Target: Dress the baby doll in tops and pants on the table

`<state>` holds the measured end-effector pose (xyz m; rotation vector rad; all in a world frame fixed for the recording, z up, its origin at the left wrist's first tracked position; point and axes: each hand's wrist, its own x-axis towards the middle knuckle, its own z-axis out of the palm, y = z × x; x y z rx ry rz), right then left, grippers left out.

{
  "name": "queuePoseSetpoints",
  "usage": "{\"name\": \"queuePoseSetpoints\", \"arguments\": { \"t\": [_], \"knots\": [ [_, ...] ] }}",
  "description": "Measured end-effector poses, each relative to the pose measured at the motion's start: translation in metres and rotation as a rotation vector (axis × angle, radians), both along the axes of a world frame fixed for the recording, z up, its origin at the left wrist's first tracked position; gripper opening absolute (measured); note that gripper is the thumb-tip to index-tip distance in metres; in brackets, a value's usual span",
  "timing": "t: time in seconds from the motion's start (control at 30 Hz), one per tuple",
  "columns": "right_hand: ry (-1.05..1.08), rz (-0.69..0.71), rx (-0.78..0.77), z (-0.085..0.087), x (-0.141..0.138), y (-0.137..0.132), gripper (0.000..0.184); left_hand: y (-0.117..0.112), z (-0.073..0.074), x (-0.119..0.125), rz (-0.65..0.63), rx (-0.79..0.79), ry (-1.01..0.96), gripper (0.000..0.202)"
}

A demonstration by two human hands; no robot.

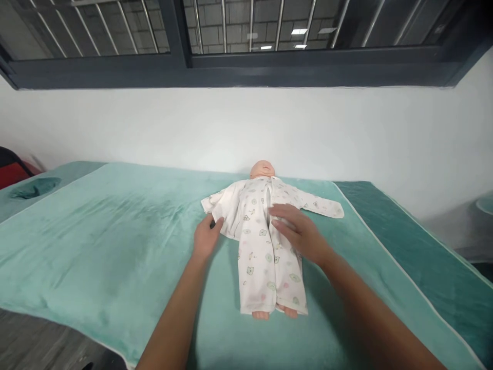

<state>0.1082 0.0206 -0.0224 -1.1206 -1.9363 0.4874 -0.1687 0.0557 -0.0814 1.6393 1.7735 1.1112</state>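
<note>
A baby doll (262, 168) lies on its back, head toward the wall, bare feet toward me. It wears white printed baby trousers (257, 267) and a loose white printed baby top (233, 203). The sleeve on the right lies stretched out flat; on the left, the top is bunched up. My left hand (206, 235) is at the lower left edge of the top, its thumb and fingers closed on the cloth. Over the doll's front hovers or rests my right hand (300, 231), fingers apart near the opening; contact cannot be judged.
A light green plush cover (115, 246) spreads over the bed, with a darker green strip (416, 246) on the right. Behind stands a white wall (192, 128) below a dark-framed barred window (246, 69). A red and black object (11, 172) is at the far left.
</note>
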Motion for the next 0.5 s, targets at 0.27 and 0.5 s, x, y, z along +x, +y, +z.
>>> {"name": "queuePoseSetpoints", "arguments": {
  "t": [0.27, 0.5],
  "knots": [
    [0.427, -0.274, -0.083, 0.009, 0.015, 0.071, 0.026, 0.002, 0.013, 0.025, -0.129, 0.113, -0.297, 0.035],
    [0.416, -0.453, -0.129, -0.003, 0.002, 0.141, 0.023, 0.004, 0.037, 0.075, -0.399, 0.371, 0.018, 0.025]
  ]
}}
